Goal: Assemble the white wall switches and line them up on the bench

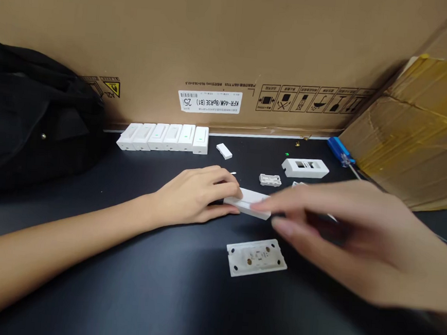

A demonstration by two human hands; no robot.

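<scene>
My left hand (202,194) has its thumb and fingers closed around the left end of a white switch housing (248,202), which lies low over the dark table. At the housing's right end is the index fingertip of my right hand (342,233); this hand is blurred, with index finger and thumb apart and nothing seen between them. Its other fingers are mostly hidden. Nearer to me lies a flat white base plate (257,258) with holes and brass-coloured spots. Beyond the hands are a small white frame part (270,180) and a white rocker piece (224,150).
Several assembled white switches (164,137) stand in a row at the back left. Another white housing (305,168) and a blue-handled screwdriver (341,151) lie back right. A large cardboard box (225,44) walls off the back; a black bag (37,122) sits left, a taped carton (423,131) right.
</scene>
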